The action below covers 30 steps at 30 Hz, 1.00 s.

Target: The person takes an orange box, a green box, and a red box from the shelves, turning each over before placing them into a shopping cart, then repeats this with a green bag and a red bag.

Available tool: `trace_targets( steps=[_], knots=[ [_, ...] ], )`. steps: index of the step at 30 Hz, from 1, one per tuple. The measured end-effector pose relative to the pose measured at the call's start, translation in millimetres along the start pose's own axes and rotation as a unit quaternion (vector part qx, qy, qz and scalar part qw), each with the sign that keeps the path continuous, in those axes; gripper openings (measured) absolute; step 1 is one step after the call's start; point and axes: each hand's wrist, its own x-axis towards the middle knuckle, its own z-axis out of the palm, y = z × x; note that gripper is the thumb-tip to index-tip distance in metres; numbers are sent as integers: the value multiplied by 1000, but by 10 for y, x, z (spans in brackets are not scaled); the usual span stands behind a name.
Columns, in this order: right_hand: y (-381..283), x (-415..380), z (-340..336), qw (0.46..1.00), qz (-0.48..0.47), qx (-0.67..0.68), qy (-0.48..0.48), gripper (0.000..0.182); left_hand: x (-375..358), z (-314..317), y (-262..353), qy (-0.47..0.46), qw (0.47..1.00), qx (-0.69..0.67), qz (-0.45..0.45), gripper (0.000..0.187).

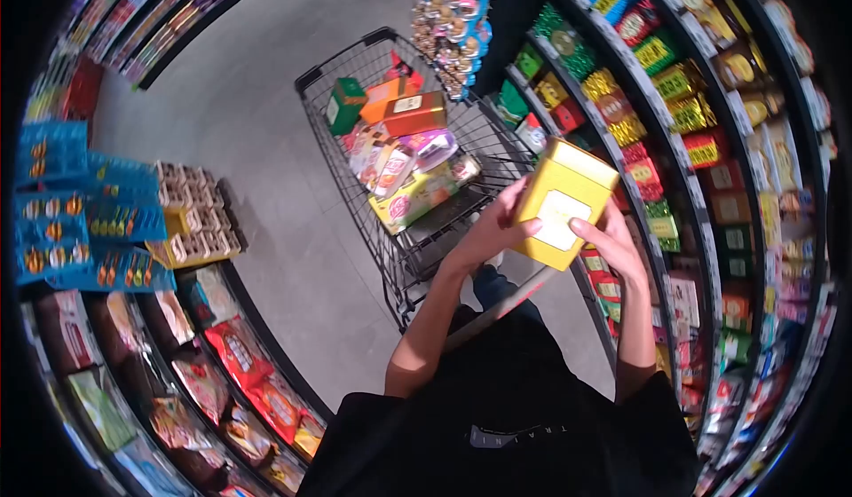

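A yellow box [572, 176] with a pale label is held up between both hands over the right side of the cart's handle. My left hand [493, 231] grips its left side, thumb lying across the label's lower edge. On the opposite side my right hand [619, 244] is closed round the box, thumb on the front near the label; the fingers behind are mostly hidden. Just left of the hands stands a wire shopping cart [333, 173]. In it lie a green box [345, 106], an orange box [382, 99], a red-brown box [415, 114], a purple package [432, 149] and a yellow-green carton [413, 200].
Curved by the lens, shelves [688, 164] of colourful packets rise close on the right. A hanging snack display [450, 27] stands beyond the cart. Left are blue display boxes [115, 209], an egg-carton-like stack [195, 217] and bins with red bags [238, 355]. Grey floor [253, 142] lies between.
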Motion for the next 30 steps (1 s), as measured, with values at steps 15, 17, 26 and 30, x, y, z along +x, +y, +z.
trace_targets(
  steps=[15, 17, 26, 30],
  knots=[
    [2322, 2466, 1252, 960, 239, -15, -146, 90, -1350, -694, -403, 351, 731, 580, -79, 28],
    [2506, 2504, 1248, 957, 257, -1, -135, 90, -1317, -712, -369, 357, 723, 587, -67, 29],
    [3052, 2663, 1317, 910, 395, 121, -41, 61, -1383, -722, -522, 347, 746, 551, -141, 29],
    [3325, 2674, 1479, 930, 347, 105, -64, 65, -1372, -695, -487, 352, 738, 559, -138, 28]
  ],
)
